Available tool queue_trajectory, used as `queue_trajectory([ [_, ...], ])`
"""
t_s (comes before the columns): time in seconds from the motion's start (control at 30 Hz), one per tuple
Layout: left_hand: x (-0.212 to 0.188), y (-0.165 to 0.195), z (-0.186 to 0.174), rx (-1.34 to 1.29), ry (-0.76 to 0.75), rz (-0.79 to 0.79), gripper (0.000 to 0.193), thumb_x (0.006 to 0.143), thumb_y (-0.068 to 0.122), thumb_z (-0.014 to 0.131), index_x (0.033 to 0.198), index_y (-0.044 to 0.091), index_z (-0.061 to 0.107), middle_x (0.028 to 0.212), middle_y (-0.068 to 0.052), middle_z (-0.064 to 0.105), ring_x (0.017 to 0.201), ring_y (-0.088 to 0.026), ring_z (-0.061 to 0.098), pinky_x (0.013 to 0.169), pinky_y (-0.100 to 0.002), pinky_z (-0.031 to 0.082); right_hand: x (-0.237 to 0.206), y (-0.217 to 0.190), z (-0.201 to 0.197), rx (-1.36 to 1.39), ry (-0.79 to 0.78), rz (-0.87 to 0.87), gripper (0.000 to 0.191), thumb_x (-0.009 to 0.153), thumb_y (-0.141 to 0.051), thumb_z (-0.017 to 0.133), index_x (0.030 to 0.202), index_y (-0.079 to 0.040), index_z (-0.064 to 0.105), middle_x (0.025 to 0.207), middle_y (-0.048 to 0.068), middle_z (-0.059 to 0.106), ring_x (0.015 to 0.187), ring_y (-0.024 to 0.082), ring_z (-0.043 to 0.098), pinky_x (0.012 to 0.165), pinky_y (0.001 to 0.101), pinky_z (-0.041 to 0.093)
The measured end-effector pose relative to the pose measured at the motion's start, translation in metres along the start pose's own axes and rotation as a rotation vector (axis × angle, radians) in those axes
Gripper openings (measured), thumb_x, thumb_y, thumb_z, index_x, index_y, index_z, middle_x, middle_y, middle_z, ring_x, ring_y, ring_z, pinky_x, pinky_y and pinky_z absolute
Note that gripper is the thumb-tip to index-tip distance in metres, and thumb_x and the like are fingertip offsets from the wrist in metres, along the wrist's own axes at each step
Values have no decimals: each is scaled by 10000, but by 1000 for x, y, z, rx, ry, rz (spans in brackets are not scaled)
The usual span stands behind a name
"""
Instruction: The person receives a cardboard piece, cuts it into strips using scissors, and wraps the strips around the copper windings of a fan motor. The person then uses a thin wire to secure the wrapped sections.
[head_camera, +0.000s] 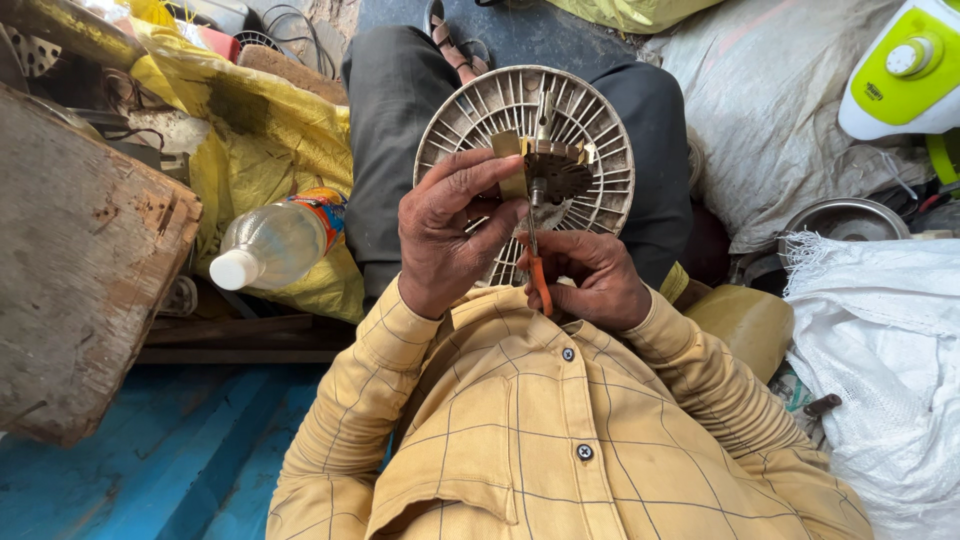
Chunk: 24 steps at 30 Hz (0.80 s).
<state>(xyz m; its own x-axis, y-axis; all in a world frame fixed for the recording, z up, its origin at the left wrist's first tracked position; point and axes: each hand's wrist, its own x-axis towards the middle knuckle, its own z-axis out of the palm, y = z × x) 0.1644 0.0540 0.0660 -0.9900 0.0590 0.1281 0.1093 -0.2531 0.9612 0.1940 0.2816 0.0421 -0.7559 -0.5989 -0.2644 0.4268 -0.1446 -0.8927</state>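
A round, dusty white slotted fan grille (590, 140) stands tilted on the lap, a brass part (553, 170) at its hub, an orange-handled screwdriver (537, 265) upright against it.

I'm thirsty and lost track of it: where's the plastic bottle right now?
In the head view, the plastic bottle lies on its side on the yellow sheet, beside the left hand, next to the wooden block.
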Motion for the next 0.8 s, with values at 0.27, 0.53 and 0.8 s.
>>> queue_trajectory([
  [0.27,-5,7,6,71,-16,14,444,898,-117,788,1301,30,678,1316,-93,611,1068,-126,721,918,-245,639,1,-3,-5,18,18,-64,555,928,45,757,1449,-6,571,1244,94,706,993,144,725,892,306,631],
  [0.53,-2,4,5,-29,-4,35,300,1005,-141,698,1261,13,714,1243,-93,666,1067,-109,701,897,-214,599,2,-13,-14,-24,-6,-159,687,850,53,822,1471,-45,545,1283,99,695,1075,147,711,933,307,624],
  [0.8,2,5,10,45,10,45,320,969,-128,710,1247,29,719,1237,-82,679,1071,-111,710,889,-220,607,8,-7,-5,-59,31,-211,697,858,69,825,1487,-40,547,1227,82,688,1094,135,700,894,289,627],
])
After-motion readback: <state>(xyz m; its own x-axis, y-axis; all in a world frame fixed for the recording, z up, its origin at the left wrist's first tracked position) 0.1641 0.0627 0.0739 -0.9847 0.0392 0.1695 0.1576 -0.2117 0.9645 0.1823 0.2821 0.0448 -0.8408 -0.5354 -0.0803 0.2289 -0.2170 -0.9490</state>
